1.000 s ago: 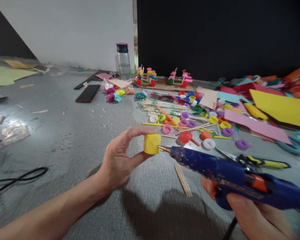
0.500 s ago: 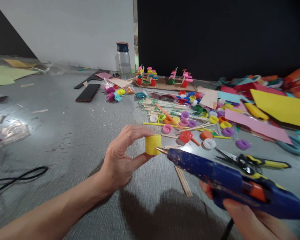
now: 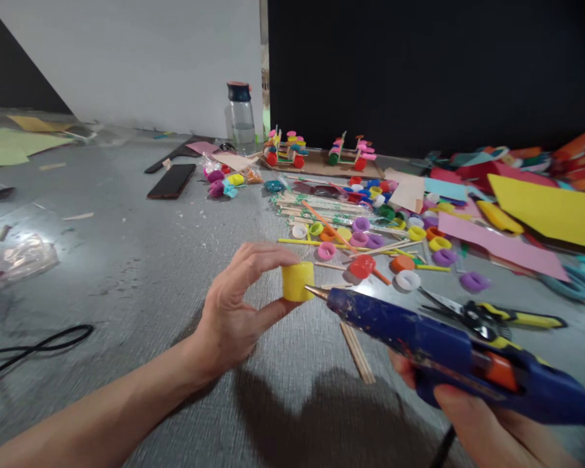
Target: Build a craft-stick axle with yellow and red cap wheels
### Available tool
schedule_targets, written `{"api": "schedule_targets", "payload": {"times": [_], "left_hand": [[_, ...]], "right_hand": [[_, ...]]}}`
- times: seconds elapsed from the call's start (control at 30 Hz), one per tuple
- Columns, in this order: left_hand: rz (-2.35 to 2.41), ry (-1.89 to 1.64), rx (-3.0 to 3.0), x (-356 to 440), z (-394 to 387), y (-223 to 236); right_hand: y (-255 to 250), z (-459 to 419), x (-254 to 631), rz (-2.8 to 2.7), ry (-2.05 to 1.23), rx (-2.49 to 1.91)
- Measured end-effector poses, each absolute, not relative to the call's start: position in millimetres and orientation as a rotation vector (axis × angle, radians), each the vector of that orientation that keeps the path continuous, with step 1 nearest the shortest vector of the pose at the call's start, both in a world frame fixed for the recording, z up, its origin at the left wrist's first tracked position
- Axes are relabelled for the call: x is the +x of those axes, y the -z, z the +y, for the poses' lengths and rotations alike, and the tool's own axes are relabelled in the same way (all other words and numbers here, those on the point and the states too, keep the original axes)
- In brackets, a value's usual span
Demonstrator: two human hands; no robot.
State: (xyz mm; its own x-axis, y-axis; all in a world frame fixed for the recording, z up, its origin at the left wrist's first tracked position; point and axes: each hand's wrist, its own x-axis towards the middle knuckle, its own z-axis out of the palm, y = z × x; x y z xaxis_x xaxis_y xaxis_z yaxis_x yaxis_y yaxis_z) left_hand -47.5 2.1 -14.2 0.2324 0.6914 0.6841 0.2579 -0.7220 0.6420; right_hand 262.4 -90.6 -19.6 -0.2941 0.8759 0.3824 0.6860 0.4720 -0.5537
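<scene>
Between the thumb and fingers of my left hand (image 3: 241, 299) is a yellow bottle cap (image 3: 298, 281), gripped at its top and bottom above the grey table. My right hand (image 3: 482, 416) is wrapped round the handle of a blue glue gun (image 3: 419, 338), which points left. Its metal nozzle is at the right side of the cap; whether it touches cannot be made out. Part of the right hand is hidden behind the gun. Under the gun, a few thin wooden sticks (image 3: 357, 354) lie on the table.
Loose coloured caps (image 3: 362, 266) and sticks are scattered beyond my hands. Yellow-handled pliers (image 3: 487, 320) lie to the right, near coloured paper (image 3: 504, 247). Two small model cars (image 3: 285, 151) stand at the back near a water bottle (image 3: 242, 117). A phone (image 3: 172, 181) and a black cable (image 3: 53, 344) are on the left.
Both hands hold almost the same pose. The cap and the glue gun's nozzle have shifted very slightly left and up.
</scene>
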Motion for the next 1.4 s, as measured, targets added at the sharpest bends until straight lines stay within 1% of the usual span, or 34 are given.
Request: {"api": "schedule_targets", "payload": {"times": [0.1, 0.23, 0.4, 0.57, 0.73, 0.97, 1.2, 1.4], "left_hand": [[0.872, -1.500, 2.112, -47.2, 1.8, 13.3], [0.882, -1.502, 2.087, -47.2, 1.5, 13.2], [0.878, -1.501, 2.098, -46.8, 1.8, 14.2], [0.834, -1.503, 2.044, -47.2, 2.0, 14.6], [0.814, -1.479, 1.920, -47.1, 0.6, 15.1], [0.825, -1.443, 1.889, -46.9, -0.7, 16.5], [0.862, -1.442, 1.878, -46.5, -1.5, 14.7], [0.848, -1.451, 1.892, -47.1, 0.4, 16.2]], "right_hand": [[14.1, -89.7, 256.8, -2.012, -0.308, -1.255], [3.5, -86.3, 246.9, -1.978, -0.423, -1.242], [11.0, -88.4, 252.0, -2.003, -0.317, -1.345], [20.3, -93.2, 255.3, -1.914, -0.463, -1.377], [16.7, -92.8, 251.2, -1.929, -0.571, -1.330], [9.3, -88.6, 245.9, -1.957, -0.465, -1.285], [13.7, -89.5, 250.1, -1.940, -0.499, -1.314], [13.3, -90.7, 250.5, -1.934, -0.379, -1.347]]}}
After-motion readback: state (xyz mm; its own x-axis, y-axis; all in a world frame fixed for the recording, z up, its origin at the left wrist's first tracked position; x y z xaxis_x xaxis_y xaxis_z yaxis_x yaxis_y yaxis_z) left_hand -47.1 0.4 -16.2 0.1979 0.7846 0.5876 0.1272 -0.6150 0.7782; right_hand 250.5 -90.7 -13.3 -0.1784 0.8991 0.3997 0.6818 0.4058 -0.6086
